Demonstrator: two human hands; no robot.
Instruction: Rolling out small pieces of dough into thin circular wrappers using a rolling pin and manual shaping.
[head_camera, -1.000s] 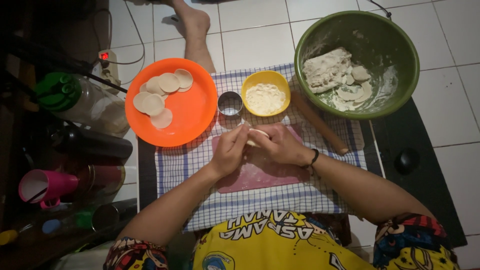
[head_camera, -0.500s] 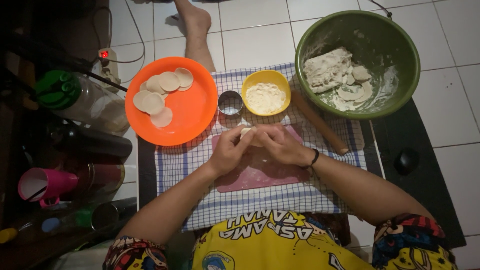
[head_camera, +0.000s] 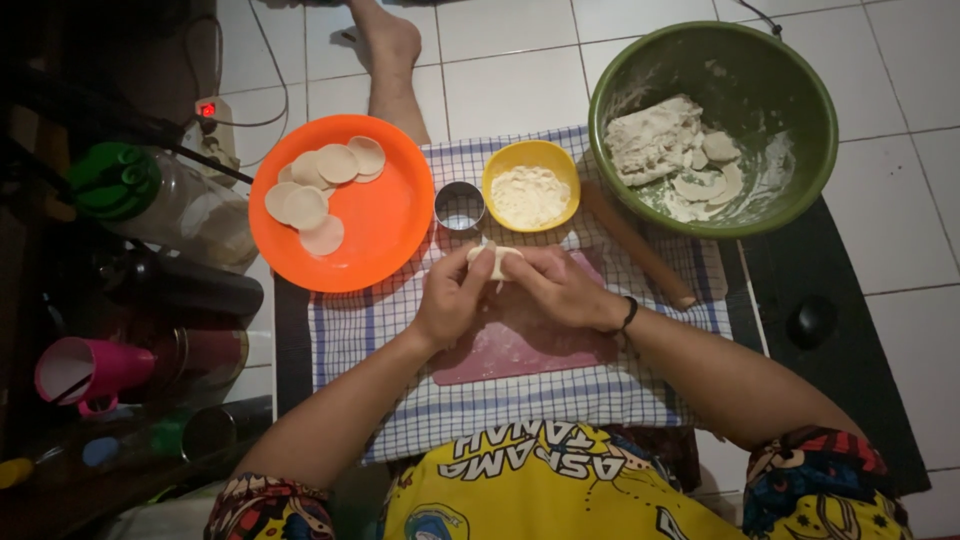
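Bright over white floor, left side dark, image sharp.

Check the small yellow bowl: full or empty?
Partly full: the yellow bowl holds a layer of white flour, its inner wall bare above.

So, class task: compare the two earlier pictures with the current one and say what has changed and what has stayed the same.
Both hands kept hold of the small dough piece throughout. The left hand and right hand have shifted slightly, and the dough now shows more between the fingertips. The orange plate of dough rounds, yellow bowl, metal cutter, rolling pin and green bowl stayed put.
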